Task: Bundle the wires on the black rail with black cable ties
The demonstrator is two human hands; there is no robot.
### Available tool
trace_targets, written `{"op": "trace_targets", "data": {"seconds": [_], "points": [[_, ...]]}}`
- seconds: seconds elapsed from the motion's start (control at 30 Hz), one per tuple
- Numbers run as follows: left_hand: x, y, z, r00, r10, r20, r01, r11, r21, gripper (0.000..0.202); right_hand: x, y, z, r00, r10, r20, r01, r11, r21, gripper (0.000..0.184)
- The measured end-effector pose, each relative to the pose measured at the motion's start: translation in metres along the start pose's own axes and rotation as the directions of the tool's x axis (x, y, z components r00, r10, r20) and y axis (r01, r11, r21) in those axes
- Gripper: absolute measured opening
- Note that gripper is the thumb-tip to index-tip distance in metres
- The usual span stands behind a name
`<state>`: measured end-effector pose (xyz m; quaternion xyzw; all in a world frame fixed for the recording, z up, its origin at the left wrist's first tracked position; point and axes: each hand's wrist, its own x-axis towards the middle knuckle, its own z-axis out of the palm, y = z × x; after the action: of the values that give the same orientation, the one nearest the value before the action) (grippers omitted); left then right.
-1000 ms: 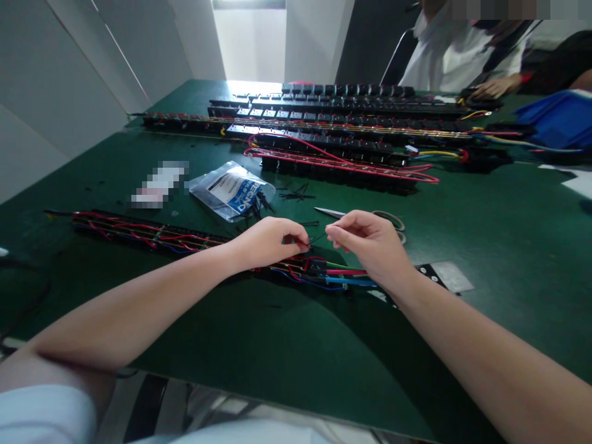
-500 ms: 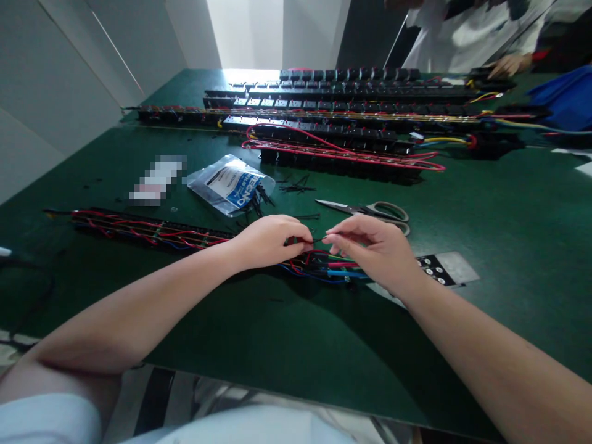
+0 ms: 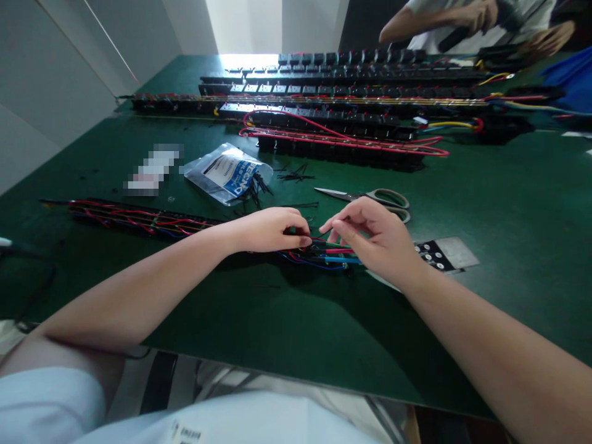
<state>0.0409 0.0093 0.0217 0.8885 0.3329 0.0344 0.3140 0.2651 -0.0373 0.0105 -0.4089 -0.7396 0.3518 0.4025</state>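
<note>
A long black strip with a wire bundle (image 3: 337, 251) of red, blue and green wires lies across the table in front of me. My left hand (image 3: 280, 229) is closed over it, thumb and fingers pinched at the wires near the strip's right end; the exact grip is partly hidden. My right hand (image 3: 377, 237) pinches a thin black cable tie (image 3: 327, 232), which slants down toward the left fingertips. Loose cable ties (image 3: 259, 188) spill from a clear plastic bag (image 3: 217, 169) with a blue label. Scissors (image 3: 391, 198) lie just beyond my right hand.
Several long black strips with wires (image 3: 342, 145) fill the back of the table (image 3: 259, 320). A flat plate with a black patterned panel (image 3: 456, 251) lies right of my right hand. At the far right, a person's hands (image 3: 481, 17) hold a dark tool near a blue item (image 3: 571, 80).
My right hand has raised the cable tie's end slightly, its fingers shifting. My left hand stays at the wires. The view has tilted down a little, and the other person's arms came into view.
</note>
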Motion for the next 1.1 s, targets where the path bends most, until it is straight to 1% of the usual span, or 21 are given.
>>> {"op": "trace_targets", "data": {"seconds": [0.13,0.2,0.33,0.43,0.5,0.6,0.67,0.73,0.8,0.87,1.0,1.1], "points": [[0.003,0.007,-0.002,0.995,-0.08,0.057,0.082,0.997,-0.017,0.03,0.0,0.002,-0.004,0.999,-0.019,0.028,0.018,0.999,0.031,0.017],[0.003,0.009,-0.002,0.99,-0.122,0.064,0.124,0.992,-0.026,0.027,0.0,0.001,-0.008,0.999,-0.031,0.025,0.03,0.999,0.044,0.017],[0.002,0.009,0.001,0.989,-0.14,0.037,0.143,0.985,-0.098,0.027,0.001,-0.003,-0.014,0.999,-0.029,0.025,0.028,0.999,0.044,0.019],[0.001,0.007,0.003,0.991,-0.134,0.001,0.134,0.983,-0.123,0.026,0.001,-0.005,-0.014,0.999,-0.028,0.036,0.028,1.0,-0.012,0.019],[0.001,0.006,0.003,0.99,-0.138,0.003,0.137,0.979,-0.148,0.026,0.001,-0.005,-0.013,0.996,-0.071,0.057,0.076,0.994,-0.084,0.016],[0.001,0.005,0.003,0.989,-0.149,0.019,0.149,0.968,-0.201,0.028,0.001,-0.004,-0.009,0.977,-0.183,0.113,0.203,0.957,-0.208,0.01],[0.001,0.004,0.004,0.989,-0.147,0.01,0.146,0.965,-0.216,0.029,0.001,-0.003,-0.007,0.951,-0.263,0.162,0.297,0.921,-0.253,0.009],[0.001,0.004,0.004,0.99,-0.14,-0.008,0.134,0.965,-0.226,0.029,0.001,-0.002,-0.005,0.916,-0.34,0.212,0.388,0.885,-0.258,0.009],[0.001,0.004,0.005,0.99,-0.137,-0.026,0.127,0.966,-0.225,0.029,0.001,0.0,-0.003,0.885,-0.389,0.255,0.45,0.856,-0.255,0.01],[0.001,0.005,0.007,0.99,-0.136,-0.045,0.124,0.971,-0.204,0.026,0.002,0.001,-0.003,0.872,-0.405,0.274,0.473,0.841,-0.262,0.012],[0.0,0.007,0.008,0.987,-0.132,-0.096,0.117,0.983,-0.142,0.021,0.001,0.001,-0.003,0.868,-0.405,0.288,0.477,0.842,-0.252,0.015],[0.0,0.008,0.009,0.986,-0.129,-0.103,0.116,0.986,-0.12,0.021,0.0,-0.001,-0.003,0.86,-0.415,0.296,0.488,0.838,-0.244,0.016]]}}
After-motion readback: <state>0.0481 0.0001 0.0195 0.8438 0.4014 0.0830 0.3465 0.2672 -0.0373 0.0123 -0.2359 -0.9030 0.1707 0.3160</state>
